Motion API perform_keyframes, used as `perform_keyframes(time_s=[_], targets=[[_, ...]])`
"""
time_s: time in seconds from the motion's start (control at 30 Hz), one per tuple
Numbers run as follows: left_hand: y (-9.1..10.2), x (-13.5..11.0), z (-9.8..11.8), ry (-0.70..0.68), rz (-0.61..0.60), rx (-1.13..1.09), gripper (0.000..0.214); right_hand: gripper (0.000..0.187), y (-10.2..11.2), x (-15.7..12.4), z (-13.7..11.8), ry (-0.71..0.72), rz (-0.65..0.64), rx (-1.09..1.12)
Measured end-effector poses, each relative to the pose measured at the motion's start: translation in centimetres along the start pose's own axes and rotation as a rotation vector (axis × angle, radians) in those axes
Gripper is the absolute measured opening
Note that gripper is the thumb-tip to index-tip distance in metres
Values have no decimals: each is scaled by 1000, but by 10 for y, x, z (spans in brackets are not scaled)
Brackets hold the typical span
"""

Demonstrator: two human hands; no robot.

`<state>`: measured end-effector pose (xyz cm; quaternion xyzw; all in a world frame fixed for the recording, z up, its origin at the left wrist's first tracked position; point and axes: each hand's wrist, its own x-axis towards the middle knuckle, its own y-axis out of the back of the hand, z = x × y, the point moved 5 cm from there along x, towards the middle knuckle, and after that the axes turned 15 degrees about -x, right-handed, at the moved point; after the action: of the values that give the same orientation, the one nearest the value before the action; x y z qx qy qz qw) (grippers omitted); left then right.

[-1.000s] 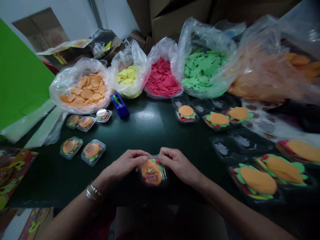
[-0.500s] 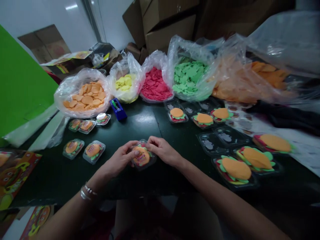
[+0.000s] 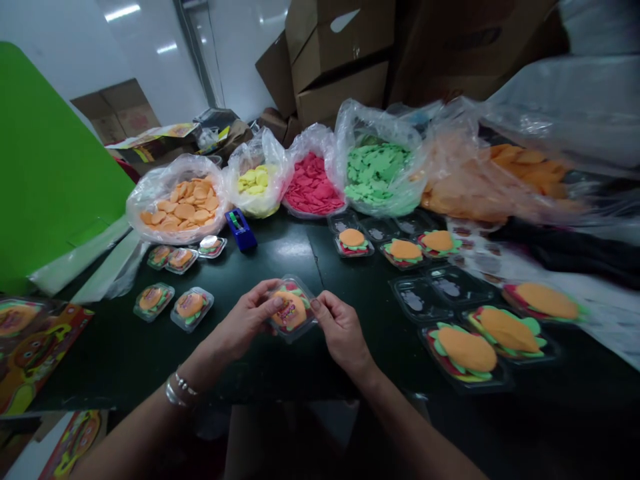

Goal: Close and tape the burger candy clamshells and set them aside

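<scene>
Between my hands, above the dark table, is a closed clear plastic burger box (image 3: 291,312) with an orange bun, green and red layers and printing on its lid. My left hand (image 3: 251,313) grips its left side, thumb on top. At its right edge, my right hand (image 3: 343,332) is closed in a pinch on the rim, thumb uppermost. Two similar closed boxes, a nearer one (image 3: 192,309) and another (image 3: 153,301), lie left of my left hand. To the right, an open box (image 3: 465,353) holds a layered burger with its lid folded back.
A blue tape dispenser (image 3: 241,230) stands behind my hands. Along the back are clear bags of orange discs (image 3: 185,210), yellow pieces (image 3: 253,180), red pieces (image 3: 313,183) and green pieces (image 3: 377,170). More open burger boxes (image 3: 404,252) sit at right; a green panel (image 3: 55,173) rises at left.
My right hand has shifted from the box's top edge down to its right edge, its fingers now curled in. The box is tilted more toward me. The whole view has shifted slightly.
</scene>
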<state>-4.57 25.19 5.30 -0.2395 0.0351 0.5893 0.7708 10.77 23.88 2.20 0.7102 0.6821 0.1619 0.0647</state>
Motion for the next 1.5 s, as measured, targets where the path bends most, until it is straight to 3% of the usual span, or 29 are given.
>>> perform_keyframes(time_s=[0.1, 0.27, 0.4, 0.5, 0.63, 0.73, 0.9, 1.0, 1.1, 1.37, 1.5], targets=[[6, 4, -9, 21, 4, -18, 52, 42, -7, 3, 17, -50, -45, 79], [12, 5, -19, 80, -74, 25, 48, 39, -6, 12, 25, -57, -287, 28], [-5, 6, -8, 77, -213, 284, 49, 25, 9, 23, 5, 1, -254, -40], [-14, 16, -1, 99, -246, 440, 48, 25, 6, 26, 6, -73, -254, 77], [-11, 24, 4, 104, -218, 403, 49, 25, 4, 23, 25, -137, -104, 178], [-4, 13, 2, 30, -141, 276, 44, 25, 10, 18, 36, -160, 45, 239], [-1, -11, -35, 20, 54, 58, 27, 27, 19, 4, 40, -179, 233, 297], [-5, -12, -50, -76, 129, -62, 24, 27, 24, -6, 41, -190, 322, 331], [-13, -10, -54, -124, 129, -106, 23, 27, 30, -14, 44, -202, 344, 342], [-28, 1, -67, -91, 160, -401, 35, 22, 43, -28, 41, -121, 426, 219], [-26, -4, -81, -139, 156, -397, 38, 23, 40, -30, 46, -160, 332, 236]])
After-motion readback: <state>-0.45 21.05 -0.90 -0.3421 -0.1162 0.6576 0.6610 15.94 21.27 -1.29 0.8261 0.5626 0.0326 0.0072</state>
